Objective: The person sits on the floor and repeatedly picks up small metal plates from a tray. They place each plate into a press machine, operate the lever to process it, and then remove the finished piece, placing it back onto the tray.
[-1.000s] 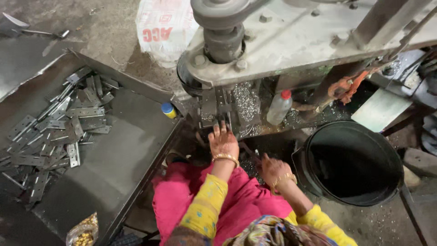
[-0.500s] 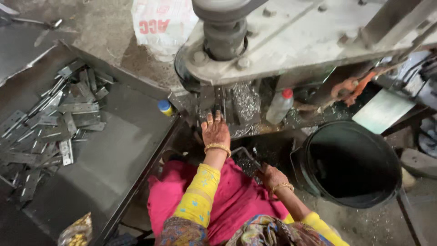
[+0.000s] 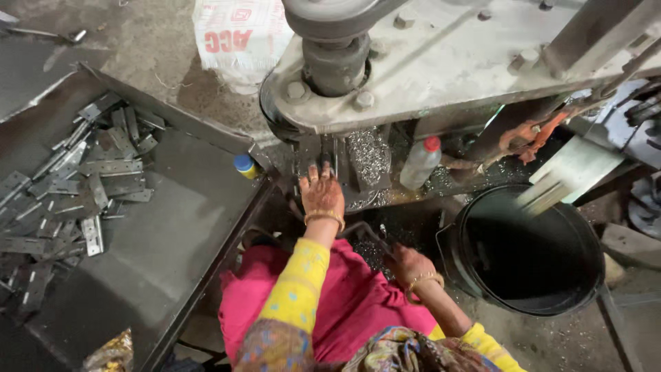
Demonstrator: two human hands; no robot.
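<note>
My left hand (image 3: 321, 193) reaches forward under the head of a large grey press machine (image 3: 441, 62), its fingers spread flat over a dark metal piece on the press bed (image 3: 368, 162). Whether the fingers grip that piece is hidden. My right hand (image 3: 407, 264) rests lower, near my lap, closed around the end of a thin dark metal bar (image 3: 361, 231). Both wrists wear gold bangles. My sleeves are yellow and my lap is covered in pink cloth.
A dark metal tray (image 3: 172, 227) on my left holds several flat perforated metal strips (image 3: 69, 186). A black bucket (image 3: 530, 251) stands at my right. A plastic bottle with a red cap (image 3: 421, 162) and metal shavings sit on the press bed. A white sack (image 3: 237, 34) lies behind.
My left hand has stayed on the press bed. My right hand has shifted a little lower and to the right. The view has drifted slightly.
</note>
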